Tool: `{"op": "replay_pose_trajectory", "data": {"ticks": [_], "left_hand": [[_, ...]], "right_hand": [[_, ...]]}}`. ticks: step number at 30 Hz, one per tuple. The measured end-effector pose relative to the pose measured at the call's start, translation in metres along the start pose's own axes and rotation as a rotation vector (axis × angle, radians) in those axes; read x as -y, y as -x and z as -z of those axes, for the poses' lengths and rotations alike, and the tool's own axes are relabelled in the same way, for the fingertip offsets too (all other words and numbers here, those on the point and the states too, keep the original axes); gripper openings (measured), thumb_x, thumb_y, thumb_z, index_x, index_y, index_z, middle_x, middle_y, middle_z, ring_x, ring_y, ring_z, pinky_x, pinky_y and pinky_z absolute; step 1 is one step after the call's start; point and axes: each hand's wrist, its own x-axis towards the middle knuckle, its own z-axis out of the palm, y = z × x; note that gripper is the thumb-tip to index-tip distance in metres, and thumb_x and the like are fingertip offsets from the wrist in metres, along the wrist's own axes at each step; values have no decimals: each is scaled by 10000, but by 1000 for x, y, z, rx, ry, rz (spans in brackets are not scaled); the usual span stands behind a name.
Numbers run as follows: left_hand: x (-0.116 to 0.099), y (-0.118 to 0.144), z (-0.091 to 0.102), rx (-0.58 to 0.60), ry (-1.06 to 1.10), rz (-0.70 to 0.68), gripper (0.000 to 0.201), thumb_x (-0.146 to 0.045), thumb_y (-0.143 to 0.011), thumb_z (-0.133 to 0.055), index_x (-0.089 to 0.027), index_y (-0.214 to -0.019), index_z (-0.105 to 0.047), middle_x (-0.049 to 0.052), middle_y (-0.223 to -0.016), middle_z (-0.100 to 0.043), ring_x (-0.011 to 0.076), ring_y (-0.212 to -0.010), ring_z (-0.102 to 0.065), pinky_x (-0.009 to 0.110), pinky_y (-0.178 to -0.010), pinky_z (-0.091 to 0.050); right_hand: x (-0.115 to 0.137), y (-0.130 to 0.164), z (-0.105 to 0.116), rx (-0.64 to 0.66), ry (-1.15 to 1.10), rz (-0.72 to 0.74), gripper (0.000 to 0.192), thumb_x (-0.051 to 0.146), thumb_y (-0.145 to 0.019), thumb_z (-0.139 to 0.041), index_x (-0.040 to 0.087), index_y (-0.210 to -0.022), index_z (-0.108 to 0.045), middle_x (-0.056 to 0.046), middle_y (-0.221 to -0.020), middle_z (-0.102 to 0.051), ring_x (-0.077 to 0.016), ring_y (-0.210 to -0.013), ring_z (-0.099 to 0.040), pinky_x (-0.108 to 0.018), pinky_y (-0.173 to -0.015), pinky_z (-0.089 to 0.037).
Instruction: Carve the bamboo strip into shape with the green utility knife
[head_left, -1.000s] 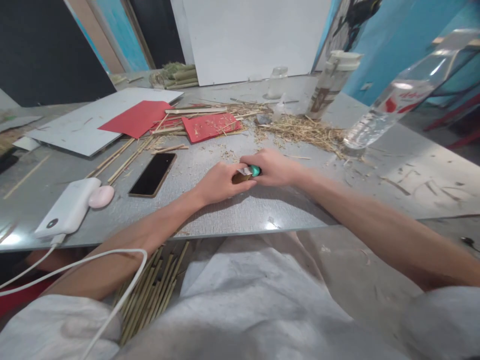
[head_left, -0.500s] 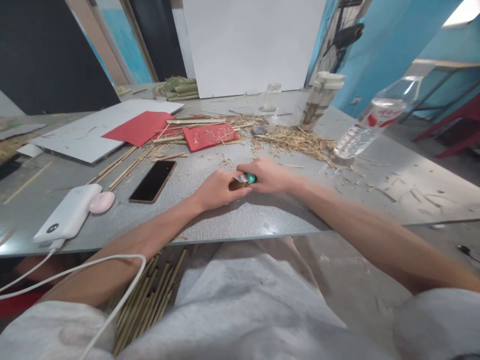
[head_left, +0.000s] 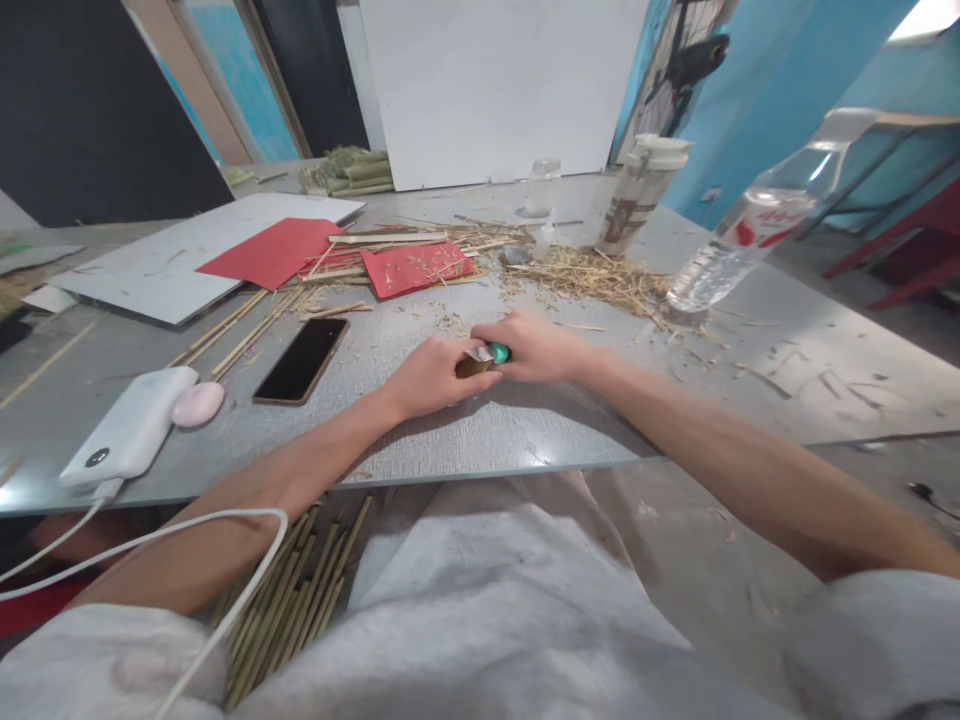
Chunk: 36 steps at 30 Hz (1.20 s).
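Observation:
Above the grey table (head_left: 420, 450), my two hands meet at the middle. My right hand (head_left: 536, 348) is closed round a small green-handled tool with a flat metal blade (head_left: 499, 352), and most of its grip is hidden in the fingers. Thumb and fingers of my left hand (head_left: 431, 378) pinch a small brown strip (head_left: 472, 367), which lies against the metal part. Just beyond the hands, fine straw crumbs (head_left: 454, 323) are scattered on the tabletop.
Left of my hands lie a phone (head_left: 301, 362), a white power bank (head_left: 131, 425) with a cable, and a pink case (head_left: 199, 404). Red paper (head_left: 416, 270) and a straw heap (head_left: 600, 280) lie behind. A water bottle (head_left: 750, 240) and a tumbler (head_left: 641, 195) stand at right.
The hands keep nearly the same pose, still together on the brown strip and the tool. The whole view has shifted slightly.

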Motion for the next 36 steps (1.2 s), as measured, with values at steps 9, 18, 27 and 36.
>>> {"op": "replay_pose_trajectory", "data": {"ticks": [9, 18, 27, 36], "left_hand": [[-1, 0, -1, -4, -7, 3, 265, -442, -939, -682, -193, -850, -687, -32, -642, -626, 143, -597, -539, 289, -606, -326], [1, 1, -2, 6, 5, 4, 259, -427, -935, -690, -194, -824, -662, -39, -641, -598, 136, -599, -511, 296, -617, -330], [1, 0, -1, 10, 10, 4, 241, -412, -936, -698, -195, -836, -669, -42, -629, -593, 131, -582, -497, 301, -617, -328], [1, 0, -2, 7, -2, 11, 261, -431, -943, -695, -188, -849, -685, -38, -636, -616, 133, -586, -525, 290, -616, -322]], "right_hand": [[1, 0, 0, 5, 6, -5, 111, 290, -823, -569, 255, -832, -464, 35, -655, -483, -151, -611, -394, -305, -629, -255], [4, -1, 2, 6, -4, -1, 143, 296, -830, -576, 258, -823, -438, 52, -630, -440, -141, -582, -374, -314, -625, -243], [3, -1, 2, 8, -5, 2, 135, 295, -841, -589, 254, -825, -461, 49, -630, -439, -143, -589, -361, -316, -629, -237], [3, 0, 1, 15, 12, -8, 89, 267, -832, -577, 241, -834, -492, 37, -648, -482, -139, -593, -398, -304, -624, -241]]}}
